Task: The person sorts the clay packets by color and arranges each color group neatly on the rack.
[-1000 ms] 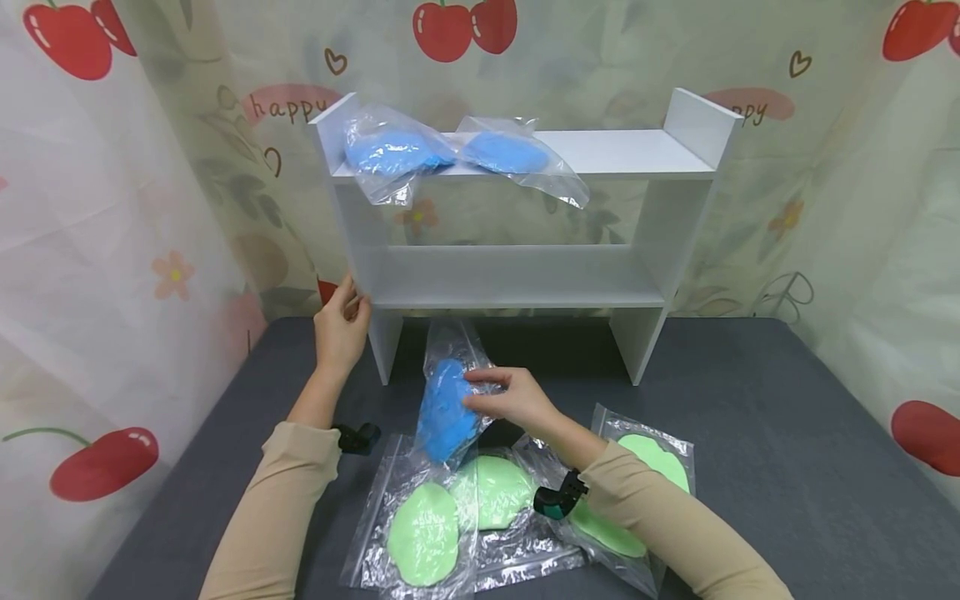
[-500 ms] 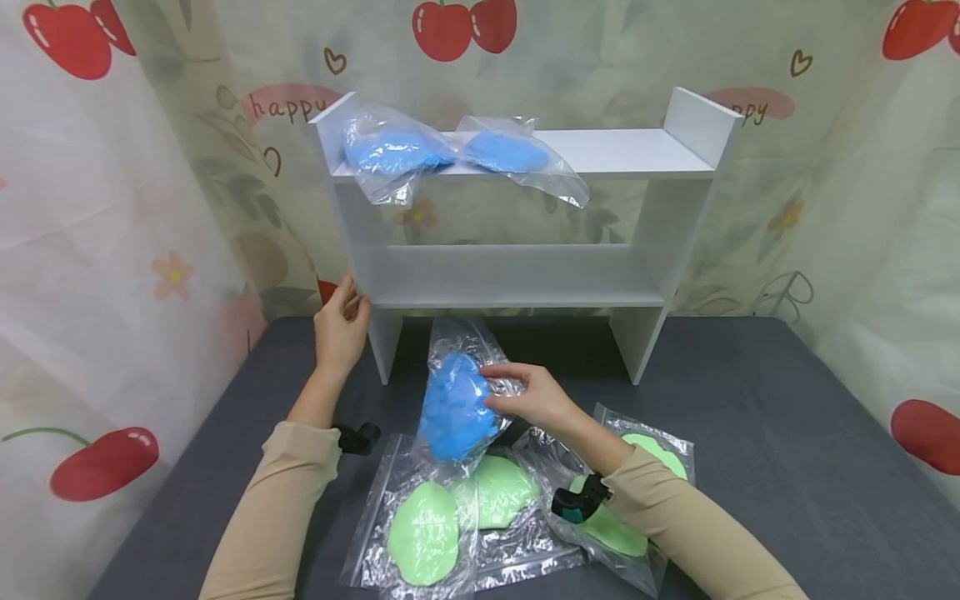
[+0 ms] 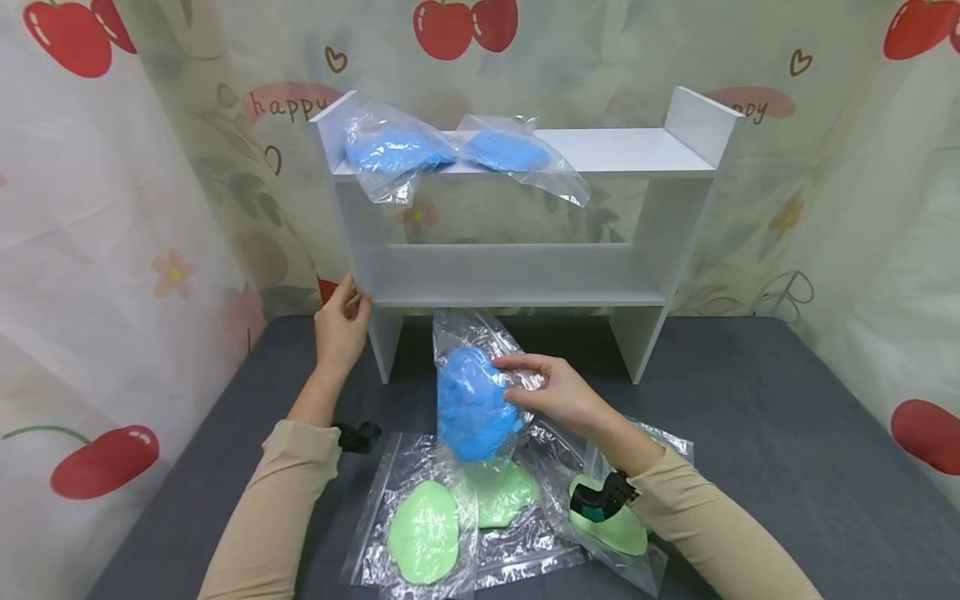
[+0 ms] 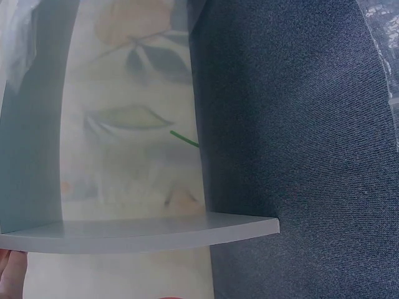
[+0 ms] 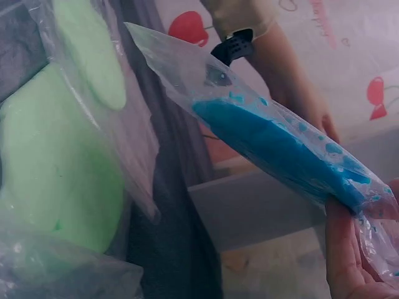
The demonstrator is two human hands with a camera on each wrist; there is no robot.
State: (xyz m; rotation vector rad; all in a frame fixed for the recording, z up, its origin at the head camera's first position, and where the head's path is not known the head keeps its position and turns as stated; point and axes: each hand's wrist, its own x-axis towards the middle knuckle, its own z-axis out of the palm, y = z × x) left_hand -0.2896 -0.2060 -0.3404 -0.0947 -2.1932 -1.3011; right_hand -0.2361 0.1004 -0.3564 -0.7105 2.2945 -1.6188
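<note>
My right hand (image 3: 551, 387) pinches the edge of a clear plastic bag (image 3: 476, 400) with a flat blue lump of slime or clay inside. In the right wrist view the blue lump (image 5: 274, 146) hangs tilted, with my thumb and fingers at one end of the bag. The bag is held above the green bags, in front of the shelf. My left hand (image 3: 341, 325) holds the left side panel of a white two-tier shelf (image 3: 517, 287), fingertips at its edge. In the left wrist view only a few fingers (image 4: 12, 274) show beside the panel.
Two more bags of blue material, one at the left (image 3: 397, 152) and one beside it (image 3: 506, 152), lie on the top shelf. Bags of green material (image 3: 423, 533) overlap on the dark table (image 3: 750, 417) near the front. Printed curtains surround the table.
My right hand has moved to the right with the blue bag, which has turned to show its broad face more. My left hand has stayed in place on the shelf.
</note>
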